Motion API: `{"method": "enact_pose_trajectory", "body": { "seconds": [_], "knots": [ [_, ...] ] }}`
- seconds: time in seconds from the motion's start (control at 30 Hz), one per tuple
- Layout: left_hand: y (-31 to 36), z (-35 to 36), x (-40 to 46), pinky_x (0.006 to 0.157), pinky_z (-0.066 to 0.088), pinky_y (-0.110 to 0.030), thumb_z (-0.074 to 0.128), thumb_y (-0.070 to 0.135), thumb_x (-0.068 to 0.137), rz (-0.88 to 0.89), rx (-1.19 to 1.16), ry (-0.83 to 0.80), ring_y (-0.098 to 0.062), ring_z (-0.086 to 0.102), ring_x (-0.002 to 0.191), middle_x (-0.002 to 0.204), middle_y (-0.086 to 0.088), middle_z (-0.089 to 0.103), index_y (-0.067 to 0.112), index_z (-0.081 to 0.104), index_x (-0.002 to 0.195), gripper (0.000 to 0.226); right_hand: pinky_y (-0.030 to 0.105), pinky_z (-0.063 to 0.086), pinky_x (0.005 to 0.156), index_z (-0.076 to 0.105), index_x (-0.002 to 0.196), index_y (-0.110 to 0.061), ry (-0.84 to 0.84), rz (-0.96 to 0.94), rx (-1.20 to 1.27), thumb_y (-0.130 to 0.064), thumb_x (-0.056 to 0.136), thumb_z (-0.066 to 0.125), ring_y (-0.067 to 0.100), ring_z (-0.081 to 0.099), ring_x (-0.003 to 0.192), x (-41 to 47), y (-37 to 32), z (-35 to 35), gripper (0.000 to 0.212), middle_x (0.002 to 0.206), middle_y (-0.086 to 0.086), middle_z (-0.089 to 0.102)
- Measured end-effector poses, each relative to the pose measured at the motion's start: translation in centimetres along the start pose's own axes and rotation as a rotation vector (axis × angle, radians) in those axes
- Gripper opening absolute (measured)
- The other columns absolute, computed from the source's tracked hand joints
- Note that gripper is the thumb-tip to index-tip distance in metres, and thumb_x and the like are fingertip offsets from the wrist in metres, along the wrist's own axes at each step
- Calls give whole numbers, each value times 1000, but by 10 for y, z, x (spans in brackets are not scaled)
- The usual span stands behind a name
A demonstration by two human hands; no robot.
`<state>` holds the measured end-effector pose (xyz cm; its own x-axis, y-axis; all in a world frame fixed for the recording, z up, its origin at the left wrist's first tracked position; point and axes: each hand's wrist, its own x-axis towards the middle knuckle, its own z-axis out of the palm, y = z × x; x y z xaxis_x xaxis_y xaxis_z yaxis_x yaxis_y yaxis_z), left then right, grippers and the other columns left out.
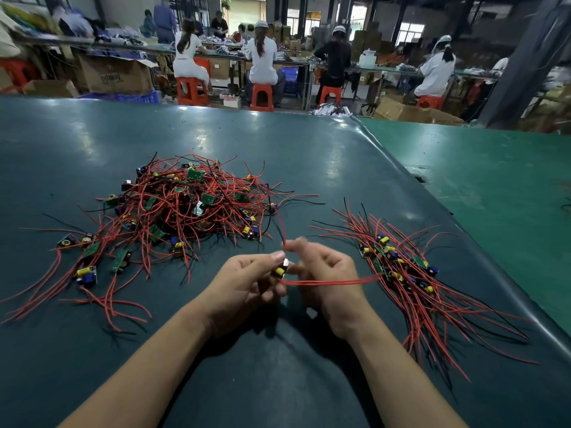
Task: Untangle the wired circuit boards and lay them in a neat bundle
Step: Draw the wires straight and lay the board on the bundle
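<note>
Tangled pile point(185, 208): heaped left on dark mat point(324, 156).
Sorted bundle point(404, 270): laid right.
Left hand point(247, 282): pinches small circuit board point(281, 268).
Right hand point(327, 273): fingers curled, pinching its red wires point(327, 282); blurred.

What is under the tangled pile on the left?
Only the dark green table mat shows around the tangled pile. Boards and red wires overlap; anything beneath them is covered.

Tangled pile point(185, 208) lies left, neat bundle point(411, 273) right, on table point(309, 156).
</note>
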<state>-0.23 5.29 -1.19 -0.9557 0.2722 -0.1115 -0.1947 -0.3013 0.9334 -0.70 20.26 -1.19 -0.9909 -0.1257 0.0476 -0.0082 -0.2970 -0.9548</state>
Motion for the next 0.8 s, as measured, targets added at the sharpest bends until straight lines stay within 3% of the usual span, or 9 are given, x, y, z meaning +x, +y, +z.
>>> {"method": "enact_pose_trajectory", "body": {
  "seconds": [0.07, 0.17, 0.23, 0.33, 0.4, 0.5, 0.6, 0.67, 0.8],
  "knots": [
    [2, 1, 0, 37, 32, -10, 61, 35, 79, 14, 22, 17, -6, 42, 39, 52, -4, 54, 0, 65, 91, 37, 10, 35, 40, 74, 93, -5, -97, -76, -95, -31, 78, 67, -1, 46, 41, -2, 2, 3, 31, 55, -8, 61],
    [2, -1, 0, 37, 29, -9, 61, 37, 77, 19, 71, 27, -5, 40, 39, 51, -3, 52, 2, 65, 88, 37, 11, 41, 50, 77, 83, -10, -40, -139, -113, -23, 76, 69, 4, 57, 53, 0, 3, 1, 17, 65, -3, 70],
    [2, 0, -1, 39, 27, -10, 63, 37, 76, 13, 94, 14, -6, 40, 43, 55, -3, 52, 3, 68, 85, 35, 12, 39, 49, 77, 77, -12, -19, -108, -95, -17, 80, 70, 9, 55, 53, 1, 3, 0, 9, 64, 1, 70],
    [2, 1, 0, 42, 36, -11, 67, 29, 74, -9, 36, -12, -4, 43, 45, 64, -6, 52, -8, 62, 91, 41, 9, 37, 42, 69, 77, -3, -56, -54, -16, -5, 87, 65, 0, 49, 41, 2, 3, -1, 11, 55, 0, 63],
    [1, 1, 0, 43, 38, -11, 67, 26, 75, -21, 37, -38, -3, 44, 44, 63, -4, 54, -9, 60, 95, 41, 10, 34, 40, 69, 73, -8, -55, -30, -37, -8, 85, 67, 1, 47, 40, 2, 3, -2, 12, 55, 2, 62],
    [2, 0, -1, 42, 37, -10, 61, 24, 77, -36, 57, -80, -2, 45, 41, 56, 3, 61, -6, 63, 83, 31, 15, 22, 36, 69, 69, -14, 13, 40, -16, -18, 77, 74, 6, 31, 36, 5, 4, -2, 11, 47, -1, 48],
    [2, -1, 1, 42, 37, -13, 70, 18, 76, -44, 54, -95, -4, 46, 42, 58, -1, 65, 1, 70, 71, 18, 20, 13, 41, 69, 65, -15, 104, 35, 38, -12, 86, 68, 8, 23, 36, 8, 7, -4, 21, 45, -3, 35],
    [1, -2, 1, 41, 37, -14, 66, 17, 75, -36, 55, -102, -6, 47, 42, 65, -5, 69, 4, 73, 65, 18, 24, 13, 44, 69, 62, -16, 126, 26, 69, -10, 89, 65, 8, 24, 37, 8, 8, -3, 27, 45, -3, 37],
    [0, -4, 1, 42, 31, -17, 67, 26, 70, -28, 131, -134, -10, 45, 39, 64, -16, 61, 4, 74, 63, 24, 14, 22, 36, 65, 66, -12, 230, -28, 164, -5, 89, 64, 4, 27, 33, 12, 9, -6, 24, 43, -6, 40]
  ]
}}
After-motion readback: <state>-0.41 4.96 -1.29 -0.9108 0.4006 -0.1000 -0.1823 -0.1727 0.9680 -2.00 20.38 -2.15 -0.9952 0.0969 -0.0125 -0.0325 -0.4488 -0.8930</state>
